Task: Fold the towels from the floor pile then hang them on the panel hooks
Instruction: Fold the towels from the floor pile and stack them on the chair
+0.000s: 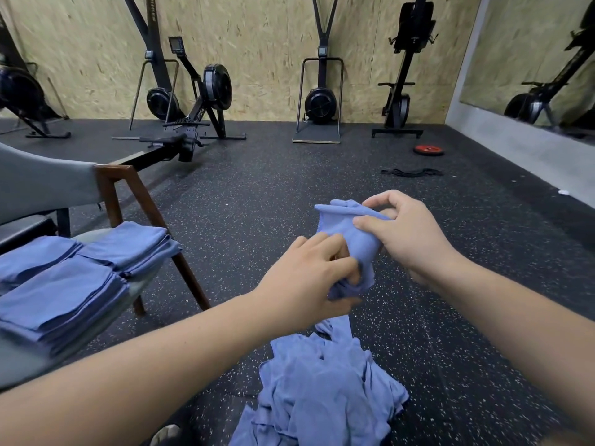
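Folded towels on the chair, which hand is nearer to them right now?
Left. The left hand grips the lower part of the lifted towel, on the side toward the folded towels; the right hand pinches its top edge, farther right.

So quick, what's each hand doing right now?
Left hand: grips the lower, bunched part of the blue towel.
Right hand: pinches the towel's top edge.

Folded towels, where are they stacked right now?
In the head view the folded towels sit at lower left, in stacks on the seat of the chair, left of the left hand and the unfolded pile on the floor.
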A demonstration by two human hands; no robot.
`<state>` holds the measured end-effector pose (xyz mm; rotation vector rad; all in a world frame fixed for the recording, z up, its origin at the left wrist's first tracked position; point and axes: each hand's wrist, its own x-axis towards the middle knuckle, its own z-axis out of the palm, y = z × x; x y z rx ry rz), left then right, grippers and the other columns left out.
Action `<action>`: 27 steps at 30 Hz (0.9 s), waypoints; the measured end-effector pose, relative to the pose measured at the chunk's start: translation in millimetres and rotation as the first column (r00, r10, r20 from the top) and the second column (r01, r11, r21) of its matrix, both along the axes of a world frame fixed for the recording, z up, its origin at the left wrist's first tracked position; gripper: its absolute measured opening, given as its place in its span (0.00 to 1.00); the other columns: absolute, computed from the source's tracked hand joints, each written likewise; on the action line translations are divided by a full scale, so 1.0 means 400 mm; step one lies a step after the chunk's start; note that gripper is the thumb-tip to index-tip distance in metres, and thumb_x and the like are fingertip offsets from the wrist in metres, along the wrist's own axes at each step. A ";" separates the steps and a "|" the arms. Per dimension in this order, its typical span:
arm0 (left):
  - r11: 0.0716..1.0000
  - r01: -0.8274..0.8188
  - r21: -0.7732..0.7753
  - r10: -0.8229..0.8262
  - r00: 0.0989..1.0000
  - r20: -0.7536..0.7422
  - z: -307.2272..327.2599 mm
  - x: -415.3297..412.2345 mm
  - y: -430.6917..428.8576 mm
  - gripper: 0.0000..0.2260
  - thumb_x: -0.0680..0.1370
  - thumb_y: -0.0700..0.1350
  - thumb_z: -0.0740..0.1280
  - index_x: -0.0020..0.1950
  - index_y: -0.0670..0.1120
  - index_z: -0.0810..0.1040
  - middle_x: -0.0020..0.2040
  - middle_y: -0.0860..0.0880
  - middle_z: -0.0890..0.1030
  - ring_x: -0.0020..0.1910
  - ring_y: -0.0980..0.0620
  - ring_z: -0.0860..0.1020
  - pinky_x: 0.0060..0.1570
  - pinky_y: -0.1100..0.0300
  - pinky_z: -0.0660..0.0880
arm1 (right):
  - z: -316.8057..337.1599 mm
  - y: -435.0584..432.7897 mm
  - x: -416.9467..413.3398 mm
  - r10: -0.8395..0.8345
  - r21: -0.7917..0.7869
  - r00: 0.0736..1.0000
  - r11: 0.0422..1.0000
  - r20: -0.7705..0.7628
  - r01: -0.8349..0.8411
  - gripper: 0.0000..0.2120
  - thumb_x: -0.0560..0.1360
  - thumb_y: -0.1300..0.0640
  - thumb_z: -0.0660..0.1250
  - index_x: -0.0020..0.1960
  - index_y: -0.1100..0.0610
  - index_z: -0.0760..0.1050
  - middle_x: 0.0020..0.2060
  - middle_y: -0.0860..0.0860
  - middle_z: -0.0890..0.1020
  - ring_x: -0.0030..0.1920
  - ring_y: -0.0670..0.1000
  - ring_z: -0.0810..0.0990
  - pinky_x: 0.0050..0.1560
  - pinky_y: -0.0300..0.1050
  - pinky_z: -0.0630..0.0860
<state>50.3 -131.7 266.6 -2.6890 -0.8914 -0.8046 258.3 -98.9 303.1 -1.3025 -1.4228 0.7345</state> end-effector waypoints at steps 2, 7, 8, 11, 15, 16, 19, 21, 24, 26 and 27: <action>1.000 -0.012 0.007 0.012 0.999 -0.039 -0.019 -0.010 0.011 0.11 0.74 0.60 0.74 0.48 0.55 0.78 0.49 0.55 0.74 0.48 0.51 0.71 0.45 0.51 0.69 | 0.005 0.005 0.012 -0.032 0.006 0.999 0.999 -0.030 0.032 0.10 0.73 0.62 0.77 0.53 0.55 0.81 0.34 0.53 0.84 0.34 0.49 0.79 0.33 0.44 0.75; 0.997 -0.077 0.010 0.077 0.996 -0.035 -0.024 -0.025 0.036 0.14 0.76 0.61 0.69 0.39 0.53 0.78 0.42 0.55 0.73 0.43 0.49 0.72 0.43 0.51 0.71 | -0.007 0.007 0.021 -0.056 0.010 0.998 0.998 -0.011 0.056 0.12 0.74 0.61 0.76 0.55 0.54 0.80 0.32 0.51 0.80 0.33 0.49 0.76 0.32 0.45 0.78; 0.996 -0.088 -0.007 0.088 0.996 0.015 -0.018 -0.023 0.038 0.15 0.77 0.61 0.69 0.36 0.52 0.77 0.41 0.55 0.73 0.42 0.49 0.72 0.42 0.52 0.71 | -0.013 0.005 0.016 -0.056 0.005 0.998 0.998 -0.011 0.056 0.12 0.74 0.61 0.77 0.55 0.54 0.79 0.33 0.53 0.80 0.34 0.49 0.76 0.31 0.45 0.79; 0.983 -0.148 -0.105 0.165 0.970 0.180 -0.007 -0.007 0.029 0.18 0.76 0.60 0.71 0.35 0.50 0.71 0.41 0.53 0.71 0.39 0.48 0.71 0.38 0.55 0.68 | -0.030 0.001 -0.005 -0.019 -0.028 0.999 0.999 -0.045 0.018 0.13 0.75 0.61 0.76 0.56 0.53 0.78 0.39 0.62 0.83 0.38 0.52 0.81 0.32 0.49 0.83; 0.947 -0.246 -0.205 0.286 0.937 0.201 -0.003 0.013 0.019 0.20 0.71 0.55 0.78 0.45 0.49 0.69 0.46 0.51 0.71 0.40 0.47 0.71 0.38 0.53 0.64 | -0.044 0.001 -0.029 0.012 -0.059 0.999 0.998 -0.052 -0.015 0.14 0.73 0.58 0.77 0.56 0.51 0.78 0.42 0.62 0.85 0.42 0.55 0.84 0.41 0.62 0.87; 0.941 -0.260 -0.218 0.302 0.934 0.190 -0.005 0.014 0.020 0.20 0.70 0.54 0.78 0.48 0.48 0.69 0.47 0.51 0.71 0.41 0.46 0.72 0.38 0.51 0.66 | -0.042 0.000 -0.032 0.015 -0.064 0.998 0.998 -0.068 -0.020 0.14 0.73 0.59 0.77 0.56 0.51 0.78 0.43 0.63 0.85 0.43 0.55 0.85 0.41 0.62 0.87; 0.931 -0.274 -0.242 0.312 0.941 0.133 -0.016 0.003 0.024 0.20 0.70 0.49 0.76 0.53 0.48 0.68 0.49 0.50 0.75 0.45 0.42 0.75 0.41 0.46 0.72 | -0.034 0.004 -0.026 -0.005 -0.090 0.994 0.996 -0.110 -0.005 0.16 0.74 0.60 0.77 0.59 0.53 0.77 0.46 0.63 0.85 0.49 0.60 0.87 0.41 0.61 0.88; 0.926 -0.287 -0.247 0.311 0.948 0.064 -0.017 -0.019 0.034 0.19 0.71 0.49 0.76 0.55 0.49 0.71 0.50 0.51 0.77 0.47 0.41 0.77 0.42 0.47 0.72 | -0.032 0.009 -0.014 -0.035 -0.105 0.992 0.994 -0.118 0.022 0.16 0.75 0.60 0.77 0.60 0.55 0.77 0.48 0.63 0.85 0.49 0.61 0.87 0.40 0.59 0.88; 0.908 -0.297 -0.295 0.329 0.942 0.067 0.002 -0.061 0.057 0.15 0.70 0.47 0.73 0.53 0.53 0.73 0.47 0.54 0.78 0.47 0.44 0.79 0.45 0.49 0.75 | -0.035 0.015 0.004 -0.082 -0.142 0.989 0.988 -0.119 0.065 0.12 0.76 0.61 0.76 0.58 0.56 0.78 0.48 0.64 0.82 0.48 0.58 0.84 0.37 0.54 0.87; 0.895 -0.291 -0.338 0.338 0.937 0.089 0.016 -0.084 0.065 0.16 0.68 0.51 0.71 0.54 0.56 0.73 0.49 0.57 0.78 0.50 0.48 0.78 0.51 0.48 0.77 | -0.039 0.017 0.011 -0.104 -0.173 0.985 0.982 -0.134 0.080 0.10 0.77 0.61 0.75 0.56 0.58 0.78 0.52 0.63 0.82 0.49 0.57 0.85 0.35 0.50 0.86; 0.884 -0.299 -0.359 0.341 0.938 0.059 0.022 -0.091 0.062 0.19 0.68 0.53 0.72 0.57 0.58 0.73 0.52 0.58 0.77 0.53 0.50 0.77 0.55 0.48 0.76 | -0.041 0.018 0.011 -0.107 -0.186 0.983 0.979 -0.149 0.078 0.09 0.78 0.61 0.75 0.55 0.58 0.79 0.54 0.62 0.82 0.50 0.58 0.85 0.35 0.49 0.85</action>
